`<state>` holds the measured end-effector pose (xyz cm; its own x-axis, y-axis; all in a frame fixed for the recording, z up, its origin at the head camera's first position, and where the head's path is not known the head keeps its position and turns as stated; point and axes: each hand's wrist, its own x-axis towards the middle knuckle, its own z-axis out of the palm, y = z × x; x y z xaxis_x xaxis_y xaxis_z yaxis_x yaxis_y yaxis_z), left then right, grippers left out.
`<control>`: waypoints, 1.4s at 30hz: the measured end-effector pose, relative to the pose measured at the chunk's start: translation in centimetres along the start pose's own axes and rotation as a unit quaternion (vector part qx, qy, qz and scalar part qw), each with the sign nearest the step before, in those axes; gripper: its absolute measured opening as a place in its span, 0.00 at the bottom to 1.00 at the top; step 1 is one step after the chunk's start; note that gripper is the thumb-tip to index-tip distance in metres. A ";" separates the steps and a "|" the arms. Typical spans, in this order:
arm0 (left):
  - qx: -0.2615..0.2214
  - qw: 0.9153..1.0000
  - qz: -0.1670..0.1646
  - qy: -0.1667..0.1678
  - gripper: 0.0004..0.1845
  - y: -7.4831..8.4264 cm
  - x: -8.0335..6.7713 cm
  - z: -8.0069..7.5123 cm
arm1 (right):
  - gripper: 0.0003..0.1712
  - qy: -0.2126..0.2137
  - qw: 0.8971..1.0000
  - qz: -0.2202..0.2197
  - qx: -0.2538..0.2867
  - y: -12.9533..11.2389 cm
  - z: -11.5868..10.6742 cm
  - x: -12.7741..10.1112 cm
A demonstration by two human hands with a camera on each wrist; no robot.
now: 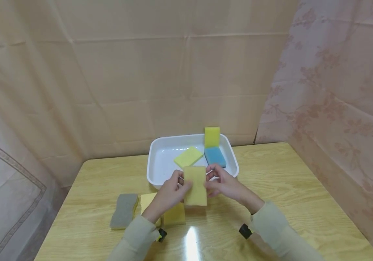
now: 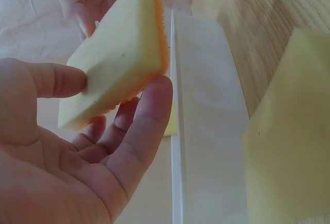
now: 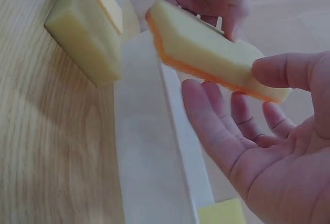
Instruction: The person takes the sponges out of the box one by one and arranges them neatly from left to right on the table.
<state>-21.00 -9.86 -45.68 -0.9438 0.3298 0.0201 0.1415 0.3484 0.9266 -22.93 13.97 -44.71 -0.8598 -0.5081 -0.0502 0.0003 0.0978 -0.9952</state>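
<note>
Far left on the wooden table [image 1: 271, 174] lies a grey sponge [image 1: 124, 210], and just beside it two yellow sponges [image 1: 174, 215], partly hidden behind the left forearm, waiting flat on the wood. Now the left hand [image 1: 170, 192]: thumb and fingertips pinch one edge of the yellow sponge with the orange backing [image 1: 195, 185], the palm open behind it in the left wrist view. The sponge is held in the air, upright, just in front of the white tray [image 1: 160, 145]. On its other side the right hand [image 1: 223, 184] pinches the opposite edge between thumb and loosely spread fingers. Inside the tray lie a yellow-green sponge [image 1: 188, 156] and a blue sponge [image 1: 215, 156], with another bright yellow one [image 1: 212, 136] leaning on the far rim. By my reckoning three are in, one is in hand, three remain on the table.
</note>
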 end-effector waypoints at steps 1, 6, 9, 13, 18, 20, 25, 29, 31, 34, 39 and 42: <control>-0.003 1.000 -0.001 -0.003 0.18 0.0 -0.1 0.0 | 0.23 -0.005 1.000 0.003 -0.004 -0.1 -0.1 -0.1; -0.005 1.000 -0.001 -0.012 0.17 0.0 -0.5 0.1 | 0.22 -0.025 0.998 0.022 -0.053 -0.4 -0.6 -0.4; 0.003 1.000 0.001 -0.017 0.17 -0.2 -0.6 0.3 | 0.22 -0.028 0.995 0.036 -0.088 -0.7 -0.8 -0.6; 0.009 1.000 0.009 -0.018 0.17 -0.5 -0.8 0.5 | 0.22 -0.025 0.990 0.051 -0.129 -1.1 -0.9 -0.6; 0.029 0.999 0.009 -0.017 0.17 -0.6 -0.9 0.7 | 0.20 -0.023 0.983 0.044 -0.175 -1.3 -1.0 -0.7; 0.036 0.999 0.006 -0.018 0.18 -0.7 -1.0 0.8 | 0.20 -0.025 0.980 0.036 -0.192 -1.3 -1.0 -0.7; 0.040 0.999 0.002 -0.029 0.17 -1.0 -1.1 1.0 | 0.18 -0.019 0.963 0.031 -0.268 -0.7 -0.9 -0.9; 0.069 0.997 0.003 -0.031 0.13 -1.6 -1.2 1.3 | 0.16 -0.020 0.943 0.031 -0.330 0.2 -0.7 -0.9; 0.092 0.995 0.003 -0.028 0.11 -2.2 -1.3 1.4 | 0.14 -0.030 0.940 0.026 -0.339 0.6 -0.6 -0.9; 0.124 0.992 0.002 -0.026 0.11 -2.9 -1.5 1.7 | 0.18 -0.047 0.942 0.004 -0.333 1.2 -0.4 -0.8; 0.170 0.985 0.019 -0.020 0.09 -3.6 -1.8 2.2 | 0.29 -0.067 0.946 -0.017 -0.316 2.1 -0.2 -0.6; 0.192 0.981 0.025 -0.014 0.09 -3.8 -1.9 2.2 | 0.26 -0.068 0.945 -0.002 -0.320 2.5 0.0 -0.5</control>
<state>-19.09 -9.82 -50.07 -0.9252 0.3768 0.0459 0.2938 0.6344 0.7150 -22.50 14.41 -47.14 -0.7852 -0.6113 -0.0995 -0.3499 0.5704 -0.7431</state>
